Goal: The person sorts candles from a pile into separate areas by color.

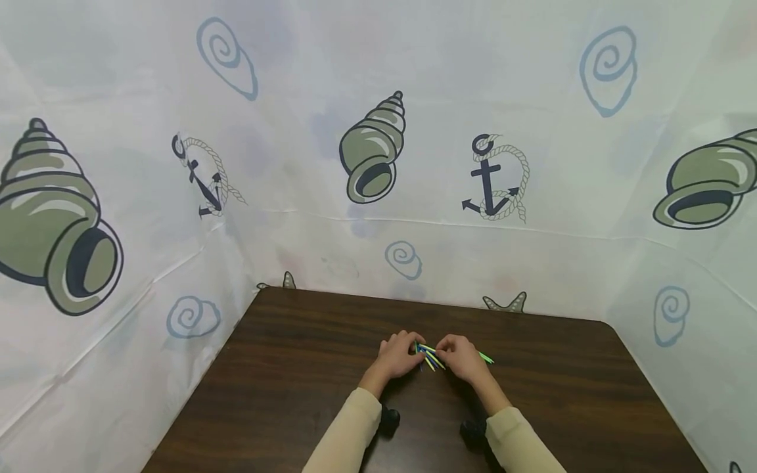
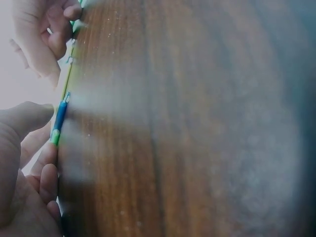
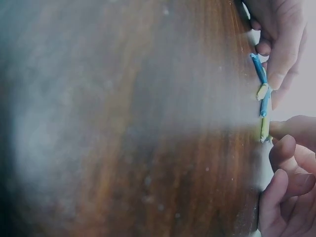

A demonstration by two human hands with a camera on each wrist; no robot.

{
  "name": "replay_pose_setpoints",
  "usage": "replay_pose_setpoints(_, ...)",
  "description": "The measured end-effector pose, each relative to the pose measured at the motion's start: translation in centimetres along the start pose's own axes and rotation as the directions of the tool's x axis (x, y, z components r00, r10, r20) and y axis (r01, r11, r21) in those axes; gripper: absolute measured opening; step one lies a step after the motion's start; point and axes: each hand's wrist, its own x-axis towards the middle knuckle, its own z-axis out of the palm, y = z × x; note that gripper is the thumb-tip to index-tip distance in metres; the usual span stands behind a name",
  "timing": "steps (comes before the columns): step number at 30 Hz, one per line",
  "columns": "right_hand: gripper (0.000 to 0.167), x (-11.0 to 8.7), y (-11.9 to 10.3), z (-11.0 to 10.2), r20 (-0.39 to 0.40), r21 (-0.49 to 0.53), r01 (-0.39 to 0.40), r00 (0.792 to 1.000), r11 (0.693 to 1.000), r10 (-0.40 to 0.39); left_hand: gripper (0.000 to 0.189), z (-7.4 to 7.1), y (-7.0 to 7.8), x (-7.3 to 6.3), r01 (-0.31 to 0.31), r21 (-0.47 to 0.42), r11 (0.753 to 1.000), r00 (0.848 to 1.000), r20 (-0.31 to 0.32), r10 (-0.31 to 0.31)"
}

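Observation:
A small bundle of thin yellow, blue and green sticks (image 1: 432, 357) lies low over the brown table, fanned out between both hands. My left hand (image 1: 399, 355) pinches the bundle's left end between thumb and fingers; the left wrist view shows a blue stick (image 2: 60, 114) there. From the other side, my right hand (image 1: 462, 357) pinches at a yellow stick, its thumb and forefinger close together. In the right wrist view a yellow stick end (image 3: 265, 127) meets those fingertips. A green stick (image 1: 485, 358) shows beyond the right hand. The fingers hide part of the sticks.
The dark brown wooden table (image 1: 284, 368) reaches to a white printed cloth (image 1: 307, 249) that hangs behind and at both sides. Black devices sit under the wrists, one at the left (image 1: 389, 420) and one at the right (image 1: 472, 433).

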Motion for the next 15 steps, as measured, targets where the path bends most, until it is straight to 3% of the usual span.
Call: replay_pose_setpoints(15, 0.01, 0.12, -0.31, -0.17, 0.009, 0.028, -0.049, 0.999, 0.998, 0.048, 0.027, 0.0, 0.14, 0.13, 0.005, -0.008, 1.0, 1.0, -0.006, -0.006)
